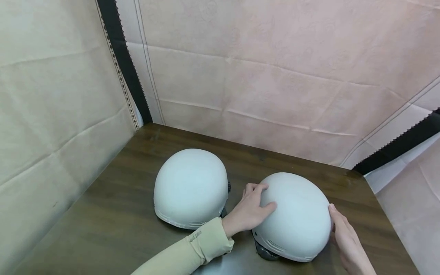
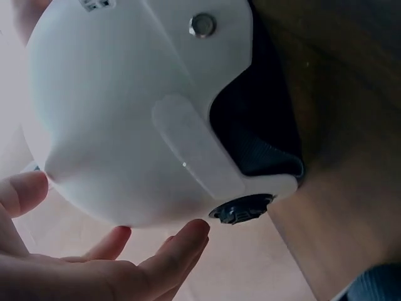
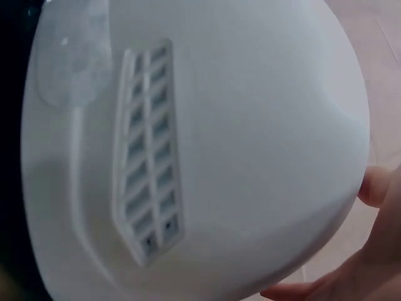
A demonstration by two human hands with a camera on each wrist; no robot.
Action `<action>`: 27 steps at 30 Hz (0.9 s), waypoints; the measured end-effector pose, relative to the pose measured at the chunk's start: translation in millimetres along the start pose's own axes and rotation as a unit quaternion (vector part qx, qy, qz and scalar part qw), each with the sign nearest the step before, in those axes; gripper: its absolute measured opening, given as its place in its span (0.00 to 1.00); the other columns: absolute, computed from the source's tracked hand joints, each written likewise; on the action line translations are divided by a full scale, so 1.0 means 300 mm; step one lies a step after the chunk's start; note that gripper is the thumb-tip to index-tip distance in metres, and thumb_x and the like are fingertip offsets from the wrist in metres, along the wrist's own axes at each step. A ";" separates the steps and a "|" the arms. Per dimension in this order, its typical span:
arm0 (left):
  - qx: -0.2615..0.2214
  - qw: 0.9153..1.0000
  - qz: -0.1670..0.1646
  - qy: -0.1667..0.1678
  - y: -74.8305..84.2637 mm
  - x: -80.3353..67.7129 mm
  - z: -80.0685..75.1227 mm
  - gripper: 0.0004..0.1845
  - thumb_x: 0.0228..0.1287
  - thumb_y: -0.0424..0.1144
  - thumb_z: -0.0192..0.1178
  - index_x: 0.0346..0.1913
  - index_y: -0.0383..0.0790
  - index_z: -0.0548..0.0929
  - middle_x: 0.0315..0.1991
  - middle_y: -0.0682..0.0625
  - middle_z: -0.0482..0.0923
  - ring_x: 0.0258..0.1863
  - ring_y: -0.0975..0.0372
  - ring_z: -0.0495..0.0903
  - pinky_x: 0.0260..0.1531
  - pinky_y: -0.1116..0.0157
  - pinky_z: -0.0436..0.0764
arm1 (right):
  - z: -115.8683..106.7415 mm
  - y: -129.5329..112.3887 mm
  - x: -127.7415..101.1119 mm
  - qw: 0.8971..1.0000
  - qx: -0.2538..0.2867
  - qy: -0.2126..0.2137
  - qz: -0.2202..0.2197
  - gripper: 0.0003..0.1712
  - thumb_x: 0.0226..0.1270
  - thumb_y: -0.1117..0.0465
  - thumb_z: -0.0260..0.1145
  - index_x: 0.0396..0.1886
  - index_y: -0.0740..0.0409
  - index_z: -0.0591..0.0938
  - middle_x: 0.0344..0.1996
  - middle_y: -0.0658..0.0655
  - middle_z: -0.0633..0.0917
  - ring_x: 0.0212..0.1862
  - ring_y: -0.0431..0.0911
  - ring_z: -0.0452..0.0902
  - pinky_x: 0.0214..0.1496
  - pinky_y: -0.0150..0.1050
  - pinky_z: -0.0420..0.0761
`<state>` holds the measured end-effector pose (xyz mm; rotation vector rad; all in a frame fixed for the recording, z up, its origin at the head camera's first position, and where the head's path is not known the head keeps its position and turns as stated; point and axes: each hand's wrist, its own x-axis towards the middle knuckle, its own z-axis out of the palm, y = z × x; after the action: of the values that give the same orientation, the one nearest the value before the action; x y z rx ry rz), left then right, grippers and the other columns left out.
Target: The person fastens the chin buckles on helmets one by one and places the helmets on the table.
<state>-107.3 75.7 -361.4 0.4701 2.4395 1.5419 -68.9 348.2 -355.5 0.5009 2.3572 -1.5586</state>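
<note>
Two white helmets sit dome-up on a dark wooden table [image 1: 113, 214]. My left hand [image 1: 254, 204], in a beige sleeve, rests with spread fingers on the left side of the right helmet [image 1: 299, 223]. My right hand [image 1: 345, 235] lies flat against that helmet's right side, thumb tip on the shell. In the left wrist view the helmet [image 2: 125, 113] shows a rivet, black lining and a black dial [image 2: 241, 209], with my straight fingers [image 2: 169, 251] just under its rim. The right wrist view shows the shell [image 3: 238, 138] with a vent grille and my fingertips [image 3: 376, 185] at its edge.
The other white helmet [image 1: 190, 187] stands close to the left, almost touching my left wrist. Pale fabric walls [image 1: 275, 76] close in the table at the back and the left. The table's right edge [image 1: 388, 217] runs near my right hand.
</note>
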 end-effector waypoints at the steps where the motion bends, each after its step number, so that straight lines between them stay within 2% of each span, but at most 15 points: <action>1: 0.000 1.000 -0.002 0.000 0.000 0.002 0.002 0.31 0.64 0.57 0.51 0.67 0.48 0.64 0.62 0.48 0.57 0.58 0.58 0.62 0.51 0.55 0.72 | 0.000 0.001 0.004 1.000 0.003 -0.003 0.002 0.58 0.60 0.24 0.31 0.73 0.63 0.32 0.70 0.71 0.34 0.70 0.63 0.36 0.65 0.62 0.50; 6: 0.000 1.000 -0.015 0.003 0.002 0.006 -0.002 0.33 0.62 0.56 0.53 0.67 0.47 0.65 0.59 0.45 0.60 0.55 0.56 0.65 0.47 0.53 0.74 | -0.001 0.013 0.012 1.000 0.004 -0.029 0.008 0.55 0.61 0.24 0.30 0.73 0.58 0.33 0.72 0.68 0.36 0.71 0.60 0.34 0.66 0.61 0.45; 9: 0.008 1.000 -0.026 0.000 0.006 0.009 -0.004 0.34 0.60 0.57 0.55 0.68 0.49 0.64 0.58 0.44 0.62 0.53 0.55 0.68 0.44 0.53 0.75 | -0.001 0.021 0.006 0.999 0.012 -0.039 0.003 0.54 0.62 0.25 0.29 0.74 0.59 0.34 0.71 0.70 0.39 0.71 0.59 0.35 0.66 0.61 0.44; 13: 0.019 1.000 -0.023 -0.006 0.010 0.016 -0.006 0.37 0.58 0.57 0.57 0.70 0.54 0.60 0.56 0.44 0.64 0.52 0.55 0.69 0.42 0.54 0.75 | -0.001 0.024 0.002 0.999 0.024 -0.042 0.002 0.53 0.64 0.26 0.29 0.74 0.59 0.35 0.71 0.70 0.40 0.70 0.58 0.36 0.66 0.63 0.43; 18: 0.032 0.999 -0.017 -0.017 0.012 0.019 -0.006 0.37 0.58 0.59 0.57 0.71 0.61 0.60 0.56 0.43 0.64 0.51 0.55 0.67 0.43 0.54 0.74 | -0.006 0.012 0.000 0.998 0.018 -0.054 -0.001 0.53 0.64 0.26 0.32 0.74 0.57 0.33 0.72 0.67 0.35 0.70 0.59 0.32 0.64 0.66 0.43; 23: 0.034 0.999 -0.026 -0.024 0.013 0.021 -0.010 0.37 0.58 0.61 0.57 0.70 0.62 0.61 0.55 0.43 0.64 0.51 0.55 0.68 0.43 0.54 0.75 | -0.007 -0.008 -0.002 0.998 0.002 -0.063 -0.010 0.54 0.66 0.27 0.35 0.73 0.61 0.31 0.72 0.66 0.31 0.70 0.61 0.26 0.62 0.68 0.40; 27: 0.035 0.998 -0.034 -0.025 0.016 0.023 -0.007 0.39 0.56 0.64 0.58 0.71 0.62 0.59 0.55 0.44 0.63 0.51 0.56 0.69 0.46 0.54 0.74 | -0.006 -0.009 -0.002 0.998 -0.002 -0.058 -0.024 0.53 0.68 0.30 0.36 0.72 0.64 0.30 0.71 0.67 0.31 0.70 0.60 0.24 0.64 0.66 0.35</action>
<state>-113.7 78.5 -356.3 0.4278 2.4525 1.4040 -69.6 348.9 -352.2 0.3439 2.2998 -1.5602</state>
